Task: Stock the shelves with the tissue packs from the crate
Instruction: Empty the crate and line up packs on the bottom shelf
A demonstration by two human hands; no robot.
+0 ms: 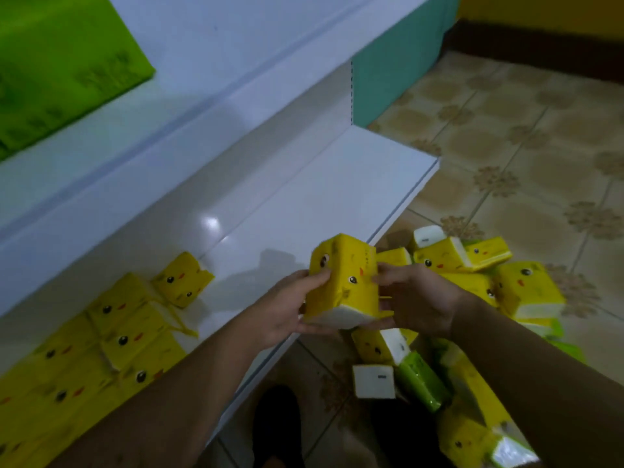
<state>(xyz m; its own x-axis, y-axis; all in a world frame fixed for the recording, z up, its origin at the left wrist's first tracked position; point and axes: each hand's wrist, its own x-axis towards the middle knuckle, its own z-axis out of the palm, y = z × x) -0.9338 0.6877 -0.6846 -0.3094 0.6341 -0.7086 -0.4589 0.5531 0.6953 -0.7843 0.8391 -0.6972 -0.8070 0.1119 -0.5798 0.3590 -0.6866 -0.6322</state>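
Note:
A yellow tissue pack [344,282] with a printed cartoon face is held up over the front edge of the white bottom shelf [304,204]. My left hand [290,307] grips its left side and underside. My right hand [418,298] grips its right side. Several yellow packs [111,332] lie in rows on the shelf at lower left. A loose heap of yellow and green packs [472,265] lies on the tiled floor to the right. No crate is in view.
A white upper shelf [169,62] carries a green pack [57,62] at top left. A teal panel [398,52] stands behind the shelf end. Patterned floor tiles [506,130] spread to the right. A dark shoe [277,427] is below the shelf edge.

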